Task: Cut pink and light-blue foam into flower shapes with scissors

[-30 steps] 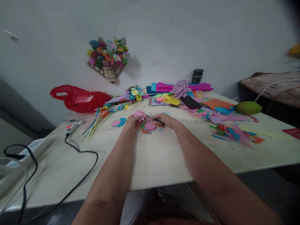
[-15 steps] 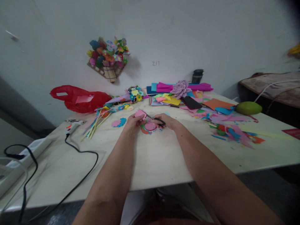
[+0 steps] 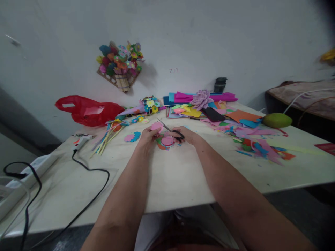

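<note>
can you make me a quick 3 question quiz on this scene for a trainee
1. Which hand holds the scissors?

2. True or false: the red plastic bag lies farther back on the table than the glue gun.

3. What is held in the left hand?
a) a black phone
b) a pink cut-out
c) a bundle of pale sticks

Key:
1. The right hand
2. True
3. b
</note>
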Demonstrator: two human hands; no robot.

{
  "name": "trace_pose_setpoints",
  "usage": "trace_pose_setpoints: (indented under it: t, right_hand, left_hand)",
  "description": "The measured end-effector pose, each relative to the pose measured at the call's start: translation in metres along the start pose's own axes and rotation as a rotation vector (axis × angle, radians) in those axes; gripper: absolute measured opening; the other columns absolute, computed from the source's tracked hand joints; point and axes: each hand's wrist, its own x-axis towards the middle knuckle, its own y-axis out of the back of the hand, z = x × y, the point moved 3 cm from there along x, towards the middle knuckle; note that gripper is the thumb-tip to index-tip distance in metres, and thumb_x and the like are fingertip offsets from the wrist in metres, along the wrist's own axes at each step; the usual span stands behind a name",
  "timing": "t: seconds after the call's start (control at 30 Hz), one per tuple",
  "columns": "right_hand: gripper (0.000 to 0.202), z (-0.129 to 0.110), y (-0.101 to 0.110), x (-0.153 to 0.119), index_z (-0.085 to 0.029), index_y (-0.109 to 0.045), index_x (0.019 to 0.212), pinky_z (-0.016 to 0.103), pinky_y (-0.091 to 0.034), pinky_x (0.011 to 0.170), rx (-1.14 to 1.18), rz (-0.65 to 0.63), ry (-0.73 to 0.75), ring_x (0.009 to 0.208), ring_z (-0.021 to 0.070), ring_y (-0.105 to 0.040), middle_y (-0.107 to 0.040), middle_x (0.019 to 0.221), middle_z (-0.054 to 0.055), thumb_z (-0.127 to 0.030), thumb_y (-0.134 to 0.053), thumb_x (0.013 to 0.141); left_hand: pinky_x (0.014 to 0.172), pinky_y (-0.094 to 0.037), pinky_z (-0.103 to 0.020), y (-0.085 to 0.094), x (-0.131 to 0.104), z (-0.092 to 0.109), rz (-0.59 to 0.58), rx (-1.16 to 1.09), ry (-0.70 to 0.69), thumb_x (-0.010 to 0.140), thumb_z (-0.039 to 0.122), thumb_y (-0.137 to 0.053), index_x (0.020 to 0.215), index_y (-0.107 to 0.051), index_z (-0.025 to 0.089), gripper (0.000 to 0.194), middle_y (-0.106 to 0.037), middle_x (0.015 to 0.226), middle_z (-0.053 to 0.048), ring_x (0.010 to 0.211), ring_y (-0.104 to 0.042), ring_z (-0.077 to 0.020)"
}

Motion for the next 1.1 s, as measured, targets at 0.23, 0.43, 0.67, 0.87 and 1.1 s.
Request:
trace_pose_setpoints:
  t: [0.23, 0.43, 0.67, 0.87, 1.1]
  right_hand:
    - [0.03, -0.006, -0.002, -0.004, -0.015, -0.055, 0.067, 0.017, -0.027, 0.032, -0.02, 0.008, -0.007, 0.036, 0.0064, -0.048, -0.058, 0.05, -0.001, -0.039, -0.064, 0.083]
    - [0.03, -0.011, -0.004, -0.006, -0.015, -0.054, 0.064, 0.018, -0.027, 0.032, -0.024, 0.006, -0.009, 0.035, 0.0061, -0.046, -0.056, 0.048, -0.002, -0.036, -0.065, 0.082]
    - [0.029, -0.007, -0.003, -0.004, -0.015, -0.055, 0.067, 0.017, -0.027, 0.031, -0.016, 0.006, 0.009, 0.036, 0.0067, -0.048, -0.058, 0.05, -0.001, -0.038, -0.064, 0.082]
    - [0.032, -0.004, -0.002, -0.003, -0.015, -0.053, 0.065, 0.017, -0.027, 0.032, -0.03, -0.009, 0.012, 0.036, 0.0061, -0.047, -0.057, 0.05, -0.001, -0.04, -0.065, 0.081]
    - [0.03, -0.004, -0.003, -0.002, -0.015, -0.054, 0.068, 0.017, -0.028, 0.032, -0.031, -0.015, 0.007, 0.037, 0.0064, -0.047, -0.057, 0.051, -0.002, -0.04, -0.066, 0.079]
  left_hand:
    - [0.053, -0.052, -0.024, -0.003, -0.003, 0.001, -0.007, 0.002, 0.034, 0.048, 0.021, -0.086, 0.056, -0.056, 0.013, 0.032, -0.043, 0.046, 0.006, 0.042, -0.04, -0.004]
    - [0.052, -0.051, -0.023, -0.003, -0.002, 0.0, -0.031, -0.002, 0.051, 0.049, 0.024, -0.086, 0.055, -0.054, 0.014, 0.034, -0.04, 0.045, 0.007, 0.04, -0.037, -0.0033]
    - [0.053, -0.051, -0.023, -0.002, -0.002, -0.001, -0.066, 0.016, 0.065, 0.051, 0.025, -0.086, 0.053, -0.052, 0.014, 0.036, -0.039, 0.041, 0.007, 0.038, -0.036, -0.003]
    - [0.053, -0.051, -0.025, -0.001, -0.003, -0.002, -0.074, 0.033, 0.085, 0.052, 0.026, -0.085, 0.056, -0.055, 0.014, 0.032, -0.04, 0.041, 0.007, 0.037, -0.033, -0.0028]
    - [0.049, -0.049, -0.023, -0.001, -0.002, -0.002, -0.058, 0.017, 0.081, 0.052, 0.024, -0.085, 0.062, -0.06, 0.012, 0.03, -0.05, 0.048, 0.003, 0.039, -0.041, -0.0043]
